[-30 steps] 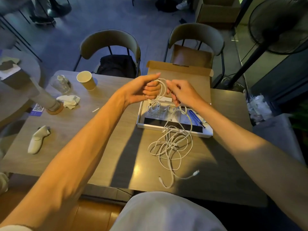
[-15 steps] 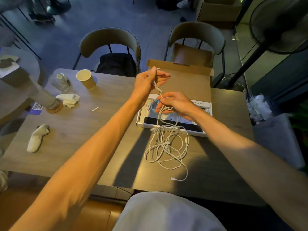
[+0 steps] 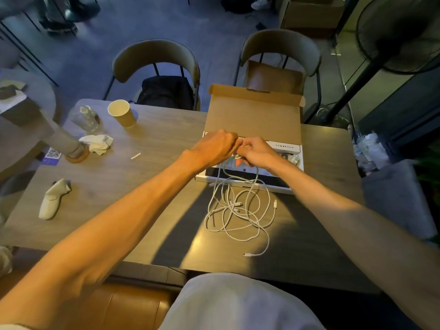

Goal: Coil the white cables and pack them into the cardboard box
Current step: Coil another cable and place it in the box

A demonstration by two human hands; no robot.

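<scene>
Hands point(image 3: 238, 150) gripping white cables point(image 3: 238, 210), strands trailing toward viewer

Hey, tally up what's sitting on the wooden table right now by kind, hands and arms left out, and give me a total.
Cardboard box: 1
Tangle of white cables: 1
Paper cup: 1
Clear bottle: 1
Crumpled tissue: 1
White controller: 1
Small white scrap: 1
QR card: 1
Total: 8
</scene>
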